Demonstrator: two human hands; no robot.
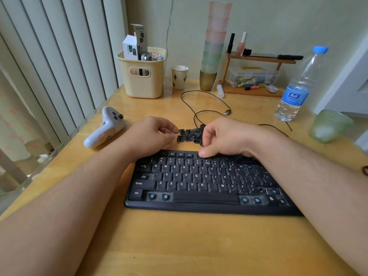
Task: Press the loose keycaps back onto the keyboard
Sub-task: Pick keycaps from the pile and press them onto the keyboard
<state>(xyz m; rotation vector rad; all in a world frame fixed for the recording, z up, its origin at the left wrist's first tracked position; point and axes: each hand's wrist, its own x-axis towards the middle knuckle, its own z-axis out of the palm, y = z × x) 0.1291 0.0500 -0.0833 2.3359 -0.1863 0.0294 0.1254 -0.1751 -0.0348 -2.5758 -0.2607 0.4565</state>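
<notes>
**Both hands at the keycap pile behind the keyboard**

The black keyboard lies flat on the yellow counter, with several sockets bare along its bottom row and right side. The loose keycaps sit in a heap on the counter just beyond the keyboard's top edge, between the two hands.

Left hand: fingers curled, tips pinching one keycap at the heap's left edge.

Right hand: fingers curled over the heap's right side, thumb tip resting on the keyboard's function row. Whether it holds a keycap cannot be told.

Also present: a white game controller to the left, a black cable behind the heap, a water bottle far right.
</notes>
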